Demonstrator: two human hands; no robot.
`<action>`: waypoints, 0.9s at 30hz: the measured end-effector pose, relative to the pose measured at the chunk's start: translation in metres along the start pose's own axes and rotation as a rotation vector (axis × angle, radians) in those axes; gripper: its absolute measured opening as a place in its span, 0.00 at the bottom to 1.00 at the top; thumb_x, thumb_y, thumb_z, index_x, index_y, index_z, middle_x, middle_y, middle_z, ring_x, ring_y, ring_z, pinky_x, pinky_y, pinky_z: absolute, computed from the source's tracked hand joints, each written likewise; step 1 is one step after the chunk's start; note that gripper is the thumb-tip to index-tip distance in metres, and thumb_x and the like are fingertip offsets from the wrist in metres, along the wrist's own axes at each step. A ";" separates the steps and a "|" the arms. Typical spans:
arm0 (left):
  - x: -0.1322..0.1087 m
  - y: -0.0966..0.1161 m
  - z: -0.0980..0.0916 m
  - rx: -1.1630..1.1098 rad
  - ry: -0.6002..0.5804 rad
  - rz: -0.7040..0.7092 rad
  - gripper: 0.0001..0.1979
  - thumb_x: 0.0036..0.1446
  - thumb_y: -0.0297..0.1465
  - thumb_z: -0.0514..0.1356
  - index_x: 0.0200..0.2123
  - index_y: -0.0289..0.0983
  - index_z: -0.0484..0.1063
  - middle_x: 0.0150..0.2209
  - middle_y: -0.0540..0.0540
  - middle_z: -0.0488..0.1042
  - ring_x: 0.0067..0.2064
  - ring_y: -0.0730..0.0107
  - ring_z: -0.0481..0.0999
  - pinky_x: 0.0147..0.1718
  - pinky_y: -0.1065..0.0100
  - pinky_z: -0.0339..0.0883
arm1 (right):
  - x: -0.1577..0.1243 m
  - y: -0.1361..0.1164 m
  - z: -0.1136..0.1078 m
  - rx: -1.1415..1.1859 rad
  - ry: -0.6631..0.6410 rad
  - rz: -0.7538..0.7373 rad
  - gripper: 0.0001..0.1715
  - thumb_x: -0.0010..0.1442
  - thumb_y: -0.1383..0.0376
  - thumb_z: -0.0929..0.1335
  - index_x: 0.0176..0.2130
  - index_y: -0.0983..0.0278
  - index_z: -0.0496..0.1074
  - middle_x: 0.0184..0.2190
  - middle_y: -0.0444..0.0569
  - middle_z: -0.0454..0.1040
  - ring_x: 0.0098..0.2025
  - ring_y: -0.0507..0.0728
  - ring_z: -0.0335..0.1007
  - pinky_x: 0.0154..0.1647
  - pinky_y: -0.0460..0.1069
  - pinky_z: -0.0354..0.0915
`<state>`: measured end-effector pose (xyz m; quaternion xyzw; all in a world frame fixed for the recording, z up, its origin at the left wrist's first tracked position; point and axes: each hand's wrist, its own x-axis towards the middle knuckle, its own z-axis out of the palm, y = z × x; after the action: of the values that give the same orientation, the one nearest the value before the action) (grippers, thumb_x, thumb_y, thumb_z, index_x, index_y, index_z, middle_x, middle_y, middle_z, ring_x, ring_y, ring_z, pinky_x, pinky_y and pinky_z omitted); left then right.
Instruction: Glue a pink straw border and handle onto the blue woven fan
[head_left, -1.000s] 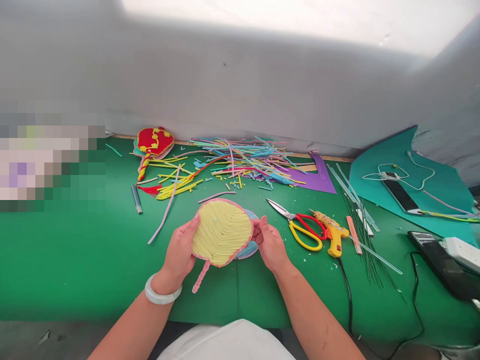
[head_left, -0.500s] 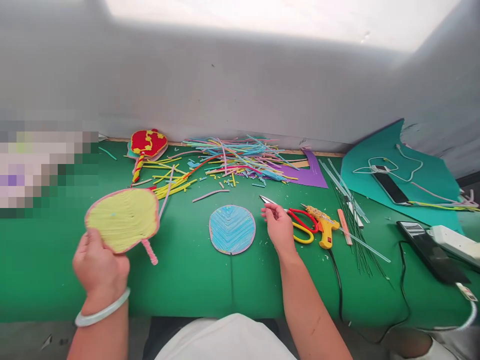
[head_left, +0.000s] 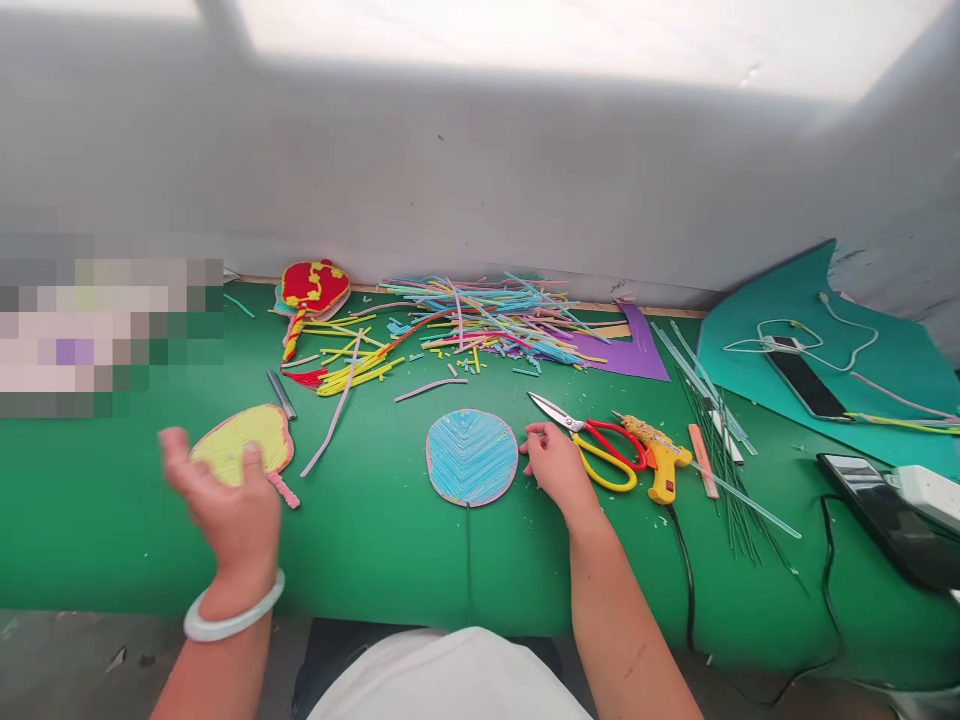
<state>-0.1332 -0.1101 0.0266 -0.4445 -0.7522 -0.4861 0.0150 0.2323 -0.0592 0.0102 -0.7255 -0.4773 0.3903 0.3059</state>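
A yellow woven fan with a pink rim and pink handle (head_left: 238, 443) lies on the green mat (head_left: 390, 540) at the left. My left hand (head_left: 229, 510) hovers just in front of it, blurred, fingers spread and holding nothing. A round blue woven piece with a pink rim (head_left: 471, 457) lies flat in the middle of the mat. My right hand (head_left: 553, 466) rests on the mat at that piece's right edge, fingers loosely bent toward it and holding nothing.
Red and yellow scissors (head_left: 596, 448) and a yellow glue gun (head_left: 660, 462) lie right of my right hand. A heap of coloured strips (head_left: 480, 320) and a red fan (head_left: 311, 285) lie at the back. Thin sticks (head_left: 724, 450), a phone (head_left: 802, 375) on teal sheet, a power strip (head_left: 926, 495) at right.
My left hand carried the yellow fan away from the blue piece to the left, laid it on the mat and let go. My right hand dropped to the blue piece's right edge.
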 end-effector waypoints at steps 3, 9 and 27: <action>-0.012 0.049 0.031 0.050 -0.450 0.155 0.24 0.66 0.41 0.50 0.63 0.39 0.58 0.62 0.39 0.66 0.60 0.56 0.69 0.59 0.55 0.64 | 0.001 -0.001 0.001 0.006 -0.045 0.021 0.10 0.61 0.66 0.62 0.42 0.62 0.69 0.32 0.46 0.78 0.18 0.48 0.68 0.20 0.45 0.60; -0.014 0.097 0.096 0.187 -0.778 0.279 0.12 0.60 0.37 0.55 0.31 0.36 0.73 0.40 0.35 0.75 0.50 0.44 0.73 0.50 0.49 0.65 | 0.003 -0.005 0.001 0.065 -0.101 0.060 0.12 0.62 0.66 0.62 0.44 0.64 0.70 0.34 0.47 0.79 0.18 0.47 0.65 0.18 0.44 0.57; 0.001 0.093 0.099 -0.534 -1.198 -0.380 0.29 0.52 0.55 0.60 0.43 0.35 0.74 0.34 0.44 0.78 0.34 0.66 0.75 0.33 0.66 0.68 | -0.005 -0.013 0.008 0.449 -0.232 -0.061 0.23 0.46 0.48 0.75 0.35 0.63 0.76 0.32 0.45 0.77 0.33 0.53 0.69 0.36 0.49 0.65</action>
<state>-0.0298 -0.0238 0.0416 -0.4856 -0.5499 -0.3193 -0.5999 0.2183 -0.0590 0.0185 -0.5750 -0.4322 0.5576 0.4144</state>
